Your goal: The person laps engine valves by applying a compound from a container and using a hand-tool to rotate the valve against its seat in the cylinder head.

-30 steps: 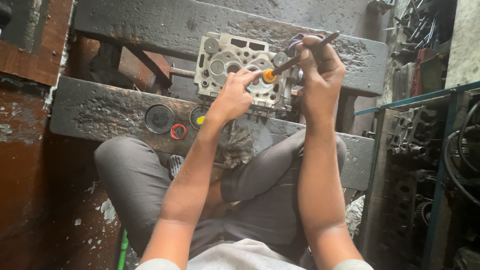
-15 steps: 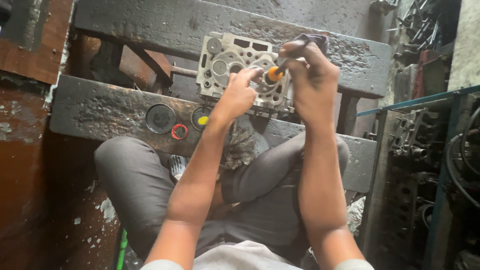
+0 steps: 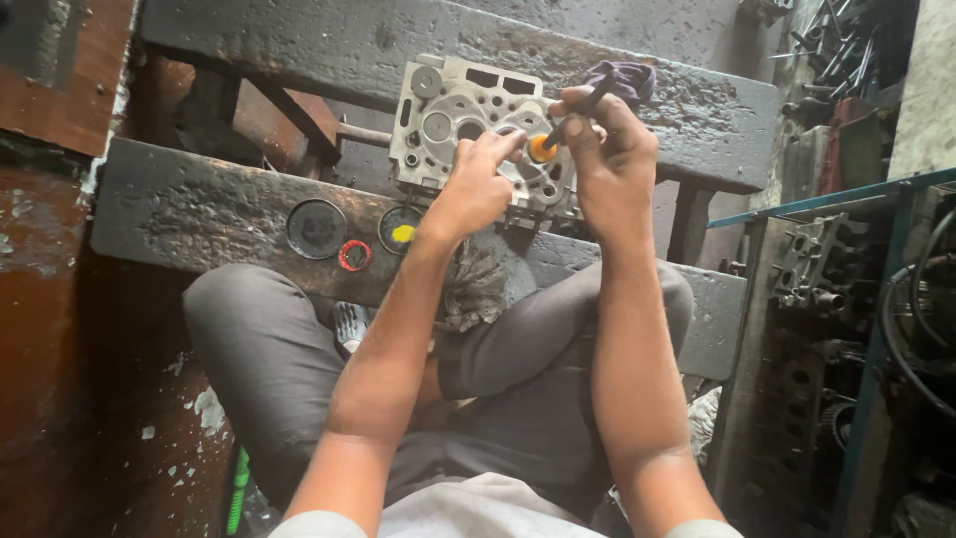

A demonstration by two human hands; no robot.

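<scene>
Pale grey cast-metal cylinder head (image 3: 468, 120): blocky, pierced with round ports and small bolt holes, matte and grimy; lies across two dark, oil-crusted beams of the counter (image 3: 199, 214), bridging the gap between them.

Left hand (image 3: 476, 184): resting on the casting's near face, index finger extended to the metal just beside the orange-tipped tool; the other fingers curled loosely, pinching nothing.

Right hand (image 3: 609, 164): grip pressed together around a slim dark stick-handled tool with a round orange rubber cup (image 3: 543, 147) at its lower end; the cup sits against the casting, the stick tilted up to the right.

Dark purple crumpled rag (image 3: 622, 78): on the far beam, just behind the right hand.

Shallow round black tin lid (image 3: 317, 228), small red ring (image 3: 354, 255) and round tin holding yellow paste (image 3: 401, 231): in a row on the near beam, left of the left wrist.

Grey frayed cloth wad (image 3: 476, 287): on the person's lap.
</scene>
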